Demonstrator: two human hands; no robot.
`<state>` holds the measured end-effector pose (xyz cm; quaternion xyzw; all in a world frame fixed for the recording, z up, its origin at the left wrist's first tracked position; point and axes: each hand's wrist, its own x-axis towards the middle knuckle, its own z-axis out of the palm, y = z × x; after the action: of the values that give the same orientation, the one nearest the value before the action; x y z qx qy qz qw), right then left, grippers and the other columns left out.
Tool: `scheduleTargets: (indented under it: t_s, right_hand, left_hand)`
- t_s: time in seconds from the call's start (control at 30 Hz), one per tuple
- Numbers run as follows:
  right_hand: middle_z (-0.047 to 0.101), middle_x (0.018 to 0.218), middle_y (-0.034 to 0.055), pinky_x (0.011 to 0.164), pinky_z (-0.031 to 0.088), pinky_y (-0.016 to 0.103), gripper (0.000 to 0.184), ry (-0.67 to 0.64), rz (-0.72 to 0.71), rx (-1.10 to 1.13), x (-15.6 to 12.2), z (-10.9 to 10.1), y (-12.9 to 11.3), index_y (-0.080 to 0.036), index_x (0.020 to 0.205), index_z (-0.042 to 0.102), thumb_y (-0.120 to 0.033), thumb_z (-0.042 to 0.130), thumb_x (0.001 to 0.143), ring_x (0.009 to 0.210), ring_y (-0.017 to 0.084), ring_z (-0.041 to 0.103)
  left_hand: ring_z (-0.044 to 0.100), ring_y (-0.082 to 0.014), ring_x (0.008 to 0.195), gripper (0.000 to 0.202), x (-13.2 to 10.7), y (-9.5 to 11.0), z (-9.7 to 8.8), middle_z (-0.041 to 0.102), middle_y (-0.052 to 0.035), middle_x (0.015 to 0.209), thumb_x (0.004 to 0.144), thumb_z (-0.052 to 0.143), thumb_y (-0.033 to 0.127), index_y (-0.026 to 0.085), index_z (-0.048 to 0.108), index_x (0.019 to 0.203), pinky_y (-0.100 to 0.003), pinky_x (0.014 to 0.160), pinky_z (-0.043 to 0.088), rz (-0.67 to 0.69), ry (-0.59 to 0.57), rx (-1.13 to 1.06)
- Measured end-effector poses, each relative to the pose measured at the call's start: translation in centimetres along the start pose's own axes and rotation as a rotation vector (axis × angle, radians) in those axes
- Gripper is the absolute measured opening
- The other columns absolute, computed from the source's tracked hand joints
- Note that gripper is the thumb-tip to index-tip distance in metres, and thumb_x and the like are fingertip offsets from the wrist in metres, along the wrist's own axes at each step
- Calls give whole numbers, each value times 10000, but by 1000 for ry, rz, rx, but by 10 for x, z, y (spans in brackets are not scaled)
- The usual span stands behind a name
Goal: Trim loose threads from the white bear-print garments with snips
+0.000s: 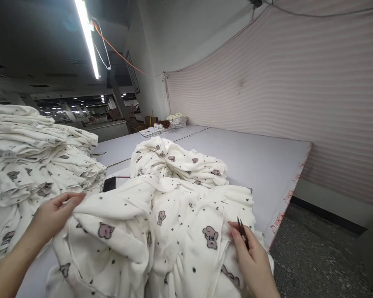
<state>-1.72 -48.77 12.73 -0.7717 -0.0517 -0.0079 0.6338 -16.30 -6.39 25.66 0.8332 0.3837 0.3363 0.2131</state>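
Note:
A white fleecy garment (180,223) printed with pinkish-brown bears and dark dots lies heaped in front of me. My left hand (56,215) pinches its edge at the left, lifting the cloth into a loose fold. At the right side of the garment, my right hand (251,258) is closed round a small pair of dark thread snips (242,232), their pointed blades upward and slightly apart. Thumb and forefinger of that hand also meet at the cloth's edge; whether they grip it I cannot tell. Behind lies another bunched piece of the same fabric (177,159).
A tall stack of matching pieces (21,153) rises at the left. Beside it lie a black phone-like object (109,184) and paper. The pale table (261,165) stretches back to small piles (177,120). Striped cloth (251,82) hangs at right, above a speckled floor (313,252).

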Motion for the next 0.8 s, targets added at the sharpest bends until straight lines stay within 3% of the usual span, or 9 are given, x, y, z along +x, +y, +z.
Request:
scheduleTargets:
  t_s: [0.07,0.13,0.23,0.33,0.43,0.5,0.57,0.67,0.8]
  right_hand:
    - [730,1054,98,834,498,334,450,-88,22,9,3,-5,5,-203,1130,655,-535,537,850,1024,288,626]
    - [716,1103,94,703,524,312,471,-197,32,65,6,-5,6,-204,1182,627,-536,514,868,804,238,672]
    - [686,1131,100,452,439,257,487,-292,67,210,8,-2,3,-194,1195,594,-548,500,874,409,95,496]
    - [690,1077,98,417,391,233,495,-323,130,390,9,0,1,-181,1181,592,-549,542,854,373,61,426]
    - [711,994,89,404,363,213,492,-371,190,528,12,3,3,-173,1134,609,-563,569,837,348,41,392]
    - [716,985,98,368,306,196,501,-371,191,580,15,5,6,-168,1092,615,-584,586,813,321,24,357]
    - [718,991,113,337,249,185,515,-353,182,597,18,6,10,-166,1067,613,-605,584,799,303,16,335]
    - [722,977,108,317,257,191,508,-346,151,538,20,3,14,-172,1072,609,-612,521,834,296,25,334]
    - [703,972,79,571,493,248,333,-274,-54,258,16,7,13,-197,1056,637,-440,581,836,682,179,639]
  left_hand:
    - [646,-159,790,227,-4,-1,7,623,127,598,718,660,343,124,719,729,-411,838,466,46,-78,108]
    - [643,-257,952,158,-14,8,20,659,78,747,745,640,258,121,716,765,-502,910,416,111,-133,163]
    - [373,-394,1310,244,-39,38,42,605,-45,1187,866,484,194,121,679,994,-653,1026,166,230,-76,181]
    - [237,-344,1396,316,-81,87,73,478,-112,1369,911,405,212,122,625,1119,-571,1101,137,350,-39,119]
    - [625,-228,1017,341,-135,143,119,656,-67,1094,872,512,329,219,618,1178,-339,871,503,472,-240,-4]
    - [657,-183,763,483,-162,172,150,683,-32,947,832,577,336,260,522,1306,-260,648,529,427,-572,-215]
    - [626,-172,692,351,-176,188,171,670,-9,811,819,566,291,238,629,1160,-253,640,503,386,-674,-297]
    - [578,-168,666,187,-176,190,179,606,6,713,852,488,286,202,655,848,-244,610,471,302,-651,-349]
    - [512,-142,589,159,-169,171,162,495,51,651,889,432,315,210,551,895,-213,537,431,194,-576,-425]
